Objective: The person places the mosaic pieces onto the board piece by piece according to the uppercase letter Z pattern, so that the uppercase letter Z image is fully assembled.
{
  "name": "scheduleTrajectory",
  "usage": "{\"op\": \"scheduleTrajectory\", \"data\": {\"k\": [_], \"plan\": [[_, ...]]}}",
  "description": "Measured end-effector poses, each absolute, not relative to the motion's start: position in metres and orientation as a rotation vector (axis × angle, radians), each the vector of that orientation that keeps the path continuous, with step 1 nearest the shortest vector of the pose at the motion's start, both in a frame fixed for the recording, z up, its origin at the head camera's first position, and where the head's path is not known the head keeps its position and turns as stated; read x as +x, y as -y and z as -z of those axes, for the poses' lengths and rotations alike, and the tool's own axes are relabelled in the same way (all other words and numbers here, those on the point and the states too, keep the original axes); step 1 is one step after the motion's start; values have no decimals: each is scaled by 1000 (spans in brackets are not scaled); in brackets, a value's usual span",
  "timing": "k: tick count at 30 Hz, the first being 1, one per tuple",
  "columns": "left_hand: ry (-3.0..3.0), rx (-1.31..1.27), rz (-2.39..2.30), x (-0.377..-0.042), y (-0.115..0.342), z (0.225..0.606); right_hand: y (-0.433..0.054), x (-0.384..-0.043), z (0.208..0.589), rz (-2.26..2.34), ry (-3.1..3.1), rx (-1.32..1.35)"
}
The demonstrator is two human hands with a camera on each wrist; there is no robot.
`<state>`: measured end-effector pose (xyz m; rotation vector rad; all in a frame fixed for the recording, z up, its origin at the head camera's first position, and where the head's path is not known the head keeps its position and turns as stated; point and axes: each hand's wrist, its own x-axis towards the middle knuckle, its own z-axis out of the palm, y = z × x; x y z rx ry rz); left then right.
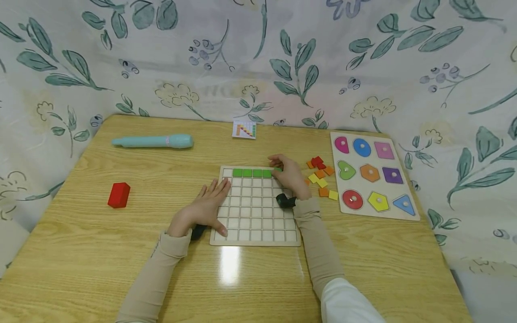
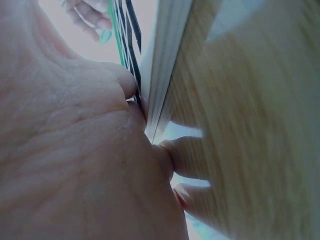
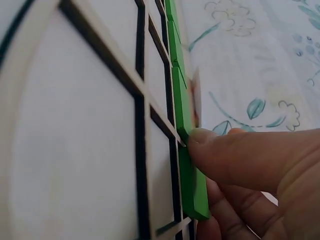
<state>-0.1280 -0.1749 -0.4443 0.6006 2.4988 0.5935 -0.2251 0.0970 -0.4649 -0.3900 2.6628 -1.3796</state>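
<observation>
A white grid board [image 1: 245, 201] with a pale wooden frame lies on the table. Several green square tiles [image 1: 247, 172] fill cells along its far row. At the right end of that row my right hand [image 1: 290, 174] pinches another green tile [image 3: 193, 192], its thumb [image 3: 215, 142] on the tile's near side. My left hand [image 1: 207, 205] lies spread over the board's left edge, thumb near the front corner. Seen from the left wrist, that palm [image 2: 90, 135] is up against the board's side [image 2: 167, 55], with some fingers over the edge.
Loose red, orange and yellow tiles [image 1: 322, 182] lie right of the board. Beyond them is a shape puzzle [image 1: 338, 179] with knobbed pieces. A small pattern card [image 1: 244, 129] lies at the back. To the left are a turquoise pen-shaped object [image 1: 153, 141] and a red block [image 1: 119, 195].
</observation>
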Motion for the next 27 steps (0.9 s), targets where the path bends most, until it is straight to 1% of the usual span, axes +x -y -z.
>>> {"op": "scheduleTrajectory", "data": {"k": [21,27], "plan": [[-2495,611,-611,-127,174,441,-95,-224,462,1441,-2625,-362],[-2498,616,-605,-127,174,442,-107,-224,465,1558,-2590,-332]]}}
